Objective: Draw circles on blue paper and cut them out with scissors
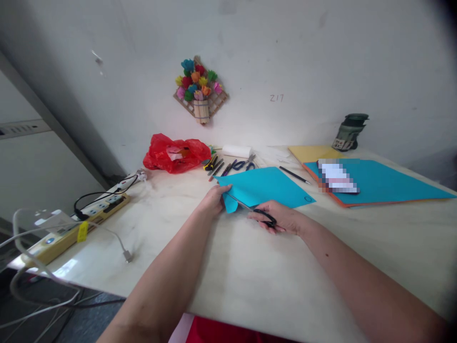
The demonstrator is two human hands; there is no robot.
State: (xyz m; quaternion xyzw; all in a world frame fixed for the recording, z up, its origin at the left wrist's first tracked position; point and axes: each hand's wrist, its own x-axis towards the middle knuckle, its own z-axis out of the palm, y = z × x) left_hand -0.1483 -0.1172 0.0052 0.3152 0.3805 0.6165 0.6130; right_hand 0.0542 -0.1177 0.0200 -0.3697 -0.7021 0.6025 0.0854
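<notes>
A sheet of blue paper (264, 186) lies over the middle of the table, with a small circle drawn near its right corner. My left hand (215, 199) pinches the left end of this sheet, the thumb on top. In my right hand (276, 216) are black-handled scissors (246, 206), fingers wrapped round the handles. Their blades point left and meet the sheet near my left thumb. A narrow flap of the paper (230, 205) hangs below the blades at the near left edge.
Behind the sheet lie a second pair of scissors (238, 165), several pens and a white roll (237, 151). A red plastic bag (174, 155) sits back left, a power strip (103, 209) at left. Stacked coloured paper (389, 183), a phone (337, 176) and a bottle (352, 131) are right.
</notes>
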